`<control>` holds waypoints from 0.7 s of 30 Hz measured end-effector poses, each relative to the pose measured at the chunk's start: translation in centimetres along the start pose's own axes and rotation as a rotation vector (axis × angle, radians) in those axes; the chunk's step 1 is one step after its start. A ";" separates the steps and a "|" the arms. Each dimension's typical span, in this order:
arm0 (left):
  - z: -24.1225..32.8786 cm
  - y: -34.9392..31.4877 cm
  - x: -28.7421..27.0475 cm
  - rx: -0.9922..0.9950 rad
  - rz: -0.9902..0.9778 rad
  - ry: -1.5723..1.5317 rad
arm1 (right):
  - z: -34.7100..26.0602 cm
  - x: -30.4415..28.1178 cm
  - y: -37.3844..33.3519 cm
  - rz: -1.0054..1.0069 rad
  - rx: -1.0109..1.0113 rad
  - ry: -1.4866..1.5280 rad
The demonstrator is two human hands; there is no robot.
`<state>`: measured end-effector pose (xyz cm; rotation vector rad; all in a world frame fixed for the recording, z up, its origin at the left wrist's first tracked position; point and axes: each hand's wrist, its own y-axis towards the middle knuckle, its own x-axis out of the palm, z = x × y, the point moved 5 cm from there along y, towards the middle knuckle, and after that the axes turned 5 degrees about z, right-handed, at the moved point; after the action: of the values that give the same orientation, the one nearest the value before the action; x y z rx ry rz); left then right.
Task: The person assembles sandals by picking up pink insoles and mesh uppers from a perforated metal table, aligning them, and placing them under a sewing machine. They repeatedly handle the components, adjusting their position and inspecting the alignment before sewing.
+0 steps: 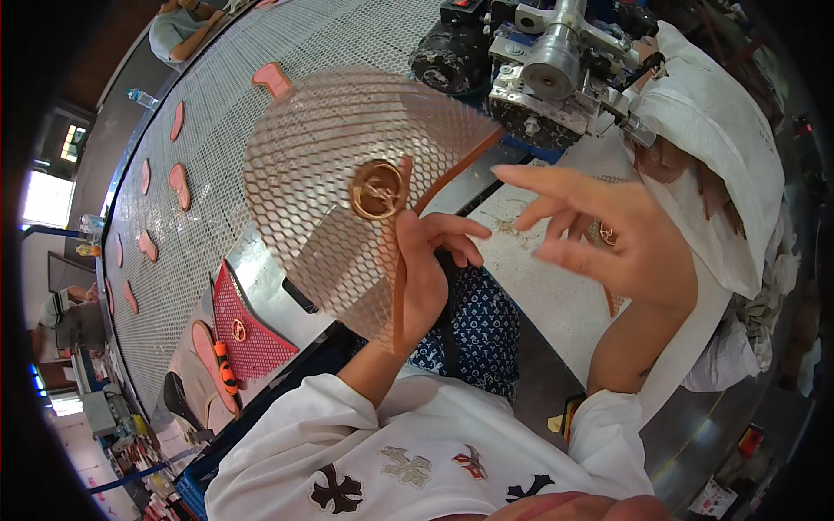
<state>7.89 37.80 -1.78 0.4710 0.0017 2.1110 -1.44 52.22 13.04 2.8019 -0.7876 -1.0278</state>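
Observation:
My left hand (427, 271) holds up a tan mesh shoe upper (334, 174) by its brown strap, close to the camera. A round gold ornament (378, 188) sits at the centre of the mesh, just above my thumb. My right hand (608, 239) hovers to the right with fingers spread and holds nothing. It is a short gap from the brown edge strip (456, 171) of the upper. Behind the right hand lies another mesh piece with a small gold ornament (606, 233), mostly hidden.
A mesh conveyor belt (217, 113) curves away at left, carrying several pink insoles (179, 184). A red mesh upper (245, 328) and an orange tool (227, 372) lie at its near edge. A metal machine (547, 69) and a white sack (721, 148) stand ahead. Another person's arm (187, 35) shows far off.

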 end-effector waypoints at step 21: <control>0.6 -1.3 -2.1 0.402 -0.153 0.303 | 1.1 -0.3 -1.4 -0.300 -0.168 -0.210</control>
<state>10.12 36.72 -2.14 0.3657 0.6262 2.0123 -1.71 53.70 12.12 2.7501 -0.2773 -1.3782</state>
